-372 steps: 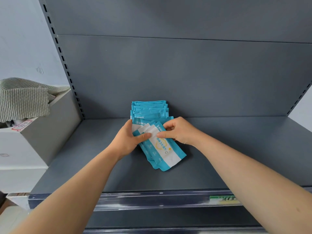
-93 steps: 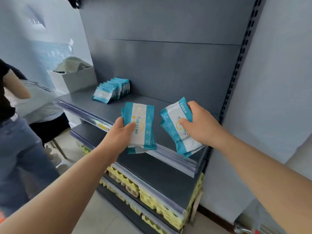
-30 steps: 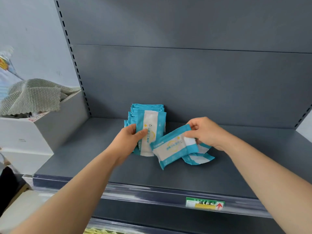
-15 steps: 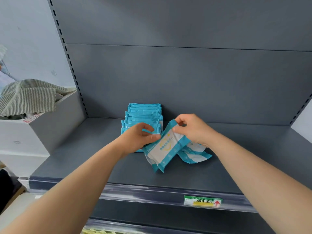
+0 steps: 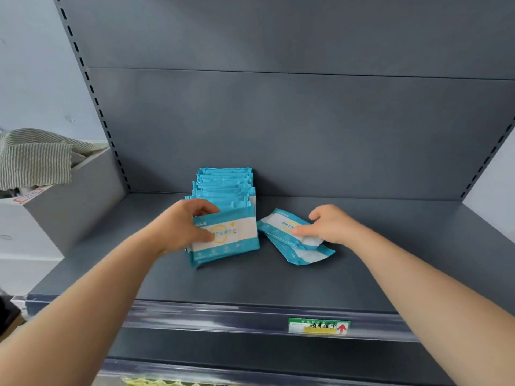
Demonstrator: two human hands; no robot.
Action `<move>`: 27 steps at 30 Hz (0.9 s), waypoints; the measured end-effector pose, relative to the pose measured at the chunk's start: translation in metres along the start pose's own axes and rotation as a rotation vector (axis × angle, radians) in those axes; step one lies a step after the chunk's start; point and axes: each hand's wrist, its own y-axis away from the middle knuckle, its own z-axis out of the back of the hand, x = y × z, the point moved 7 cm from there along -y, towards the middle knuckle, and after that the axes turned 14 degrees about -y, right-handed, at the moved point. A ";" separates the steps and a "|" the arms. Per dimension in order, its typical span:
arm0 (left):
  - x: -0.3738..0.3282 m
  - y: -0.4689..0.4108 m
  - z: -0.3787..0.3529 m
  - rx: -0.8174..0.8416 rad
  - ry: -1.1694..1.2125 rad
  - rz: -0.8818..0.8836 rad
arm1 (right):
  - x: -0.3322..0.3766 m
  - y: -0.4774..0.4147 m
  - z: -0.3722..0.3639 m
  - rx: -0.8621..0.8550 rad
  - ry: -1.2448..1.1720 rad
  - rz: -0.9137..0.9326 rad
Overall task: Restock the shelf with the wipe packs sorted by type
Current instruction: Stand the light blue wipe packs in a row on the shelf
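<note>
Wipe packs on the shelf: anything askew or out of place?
Yes. Two loose packs lie flat, skewed and overlapping, right of the upright row; the right grip holds the top one. The left grip holds the row's front pack.

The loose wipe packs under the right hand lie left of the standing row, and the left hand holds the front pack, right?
No. In the head view the loose wipe packs under the right hand lie right of the standing row, not left. The left hand holds the front pack.
</note>
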 end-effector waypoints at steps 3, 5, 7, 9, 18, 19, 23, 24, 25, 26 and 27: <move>0.008 0.002 0.006 -0.074 -0.129 0.066 | 0.000 -0.002 -0.010 0.008 0.030 -0.020; 0.016 0.004 0.007 -0.147 -0.103 0.134 | -0.001 -0.006 -0.013 0.048 -0.055 -0.029; 0.021 0.006 0.006 -0.233 -0.058 0.164 | -0.004 -0.007 -0.012 0.070 -0.239 -0.020; 0.027 0.009 0.004 -0.310 0.043 0.167 | -0.007 -0.005 -0.008 0.089 -0.465 0.025; 0.038 0.019 0.004 -0.436 0.145 0.157 | 0.021 0.012 0.003 0.199 -0.817 0.161; 0.041 0.019 0.005 -0.430 0.113 0.180 | 0.026 0.013 0.000 0.211 -0.822 0.164; 0.053 0.016 0.003 -0.365 0.078 0.188 | 0.044 0.015 -0.022 0.209 -0.813 0.156; 0.056 0.014 0.001 -0.334 0.143 0.175 | 0.047 0.015 -0.027 0.196 -0.812 0.152; 0.058 0.014 -0.001 -0.302 0.219 0.166 | 0.051 0.015 -0.033 0.180 -0.813 0.146; 0.060 0.014 -0.002 -0.274 0.283 0.158 | 0.053 0.015 -0.038 0.165 -0.812 0.142; 0.063 0.014 -0.003 -0.252 0.328 0.152 | 0.056 0.015 -0.044 0.154 -0.811 0.138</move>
